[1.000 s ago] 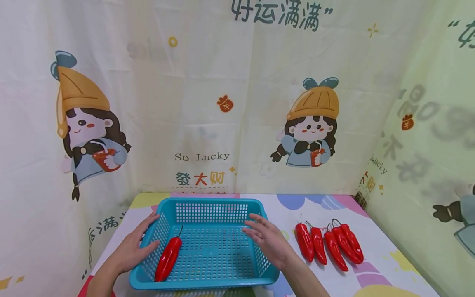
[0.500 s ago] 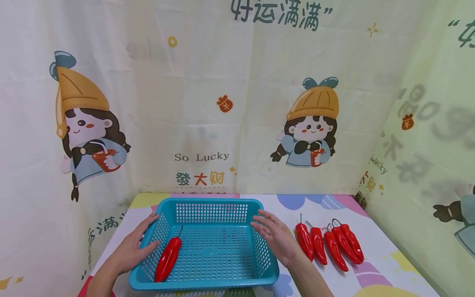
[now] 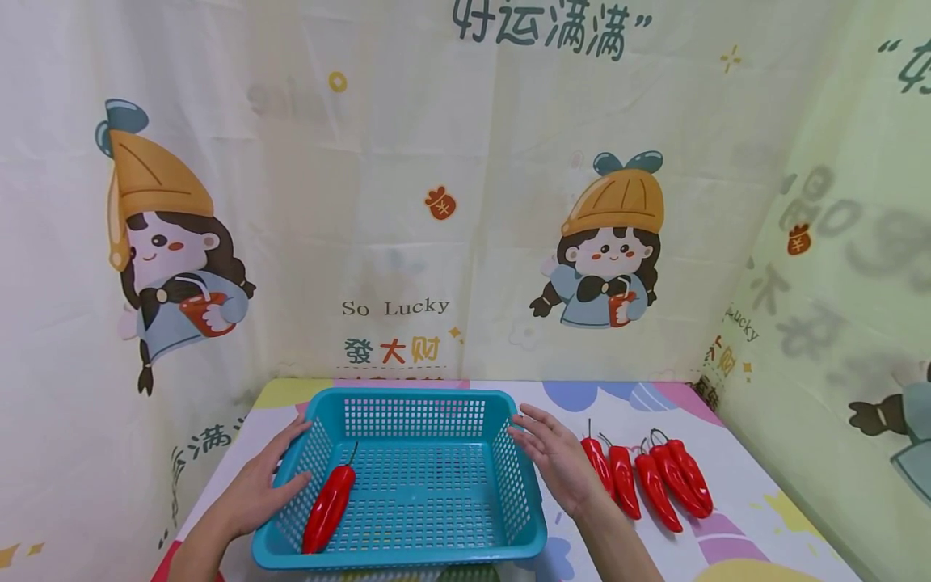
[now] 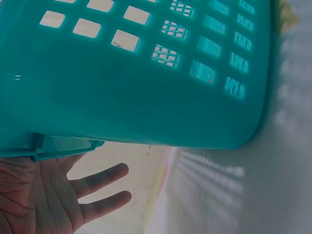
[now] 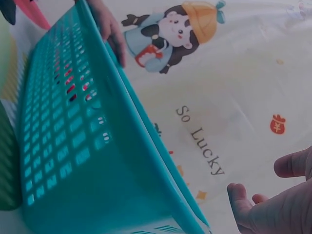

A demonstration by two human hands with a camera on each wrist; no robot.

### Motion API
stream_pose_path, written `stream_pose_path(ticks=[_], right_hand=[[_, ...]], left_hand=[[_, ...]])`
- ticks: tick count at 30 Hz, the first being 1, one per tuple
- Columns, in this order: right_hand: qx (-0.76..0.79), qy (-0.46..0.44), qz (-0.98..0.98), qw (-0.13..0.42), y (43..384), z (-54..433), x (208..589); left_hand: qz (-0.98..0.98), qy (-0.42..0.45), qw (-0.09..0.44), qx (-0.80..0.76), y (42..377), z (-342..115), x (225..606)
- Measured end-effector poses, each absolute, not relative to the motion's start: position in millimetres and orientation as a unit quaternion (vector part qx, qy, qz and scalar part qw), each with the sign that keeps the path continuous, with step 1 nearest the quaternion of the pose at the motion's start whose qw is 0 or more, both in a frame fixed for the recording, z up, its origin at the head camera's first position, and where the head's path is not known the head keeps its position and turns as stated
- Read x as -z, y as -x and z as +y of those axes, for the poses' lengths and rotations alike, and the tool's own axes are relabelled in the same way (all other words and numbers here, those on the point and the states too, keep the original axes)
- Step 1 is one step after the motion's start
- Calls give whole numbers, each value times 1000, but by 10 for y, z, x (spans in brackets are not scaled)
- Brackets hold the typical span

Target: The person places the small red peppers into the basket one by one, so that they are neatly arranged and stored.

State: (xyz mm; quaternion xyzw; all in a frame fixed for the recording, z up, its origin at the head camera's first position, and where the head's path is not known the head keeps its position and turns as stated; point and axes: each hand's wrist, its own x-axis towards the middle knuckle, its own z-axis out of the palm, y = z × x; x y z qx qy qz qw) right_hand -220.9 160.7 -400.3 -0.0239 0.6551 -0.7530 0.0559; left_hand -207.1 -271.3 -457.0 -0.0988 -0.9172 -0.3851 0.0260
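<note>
A: State of the hands?

B: Left hand (image 3: pixel 265 477): fingers long and loose at the left rim of the blue-green rectangular plastic mesh basket (image 3: pixel 407 558), thumb over its inner side. Right hand (image 3: pixel 556 457): fingers slightly parted, holding nothing, just beside the right rim but not touching.

A: Contents?

B: 1 long glossy red pepper (image 3: pixel 329 509) lies inside, near the left wall, dark stem toward the far side. 5 similar shiny red peppers (image 3: pixel 658 493) lie on the pattern-covered table (image 3: pixel 735 477), right of the basket.

A: Technique?

B: My judgement: light steadying pressure at the left rim, so nothing tips. For any pepper, pinch the thick body, not the thin stem; smooth skin may slip. Clear the rim before crossing it.
</note>
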Motion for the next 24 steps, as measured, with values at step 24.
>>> stream_pose_path(ticks=[24], right_hand=[[708,-38,705,-14,2234,1942,4016]], left_hand=[[-917,92,25,388,2060,-2709,4568]])
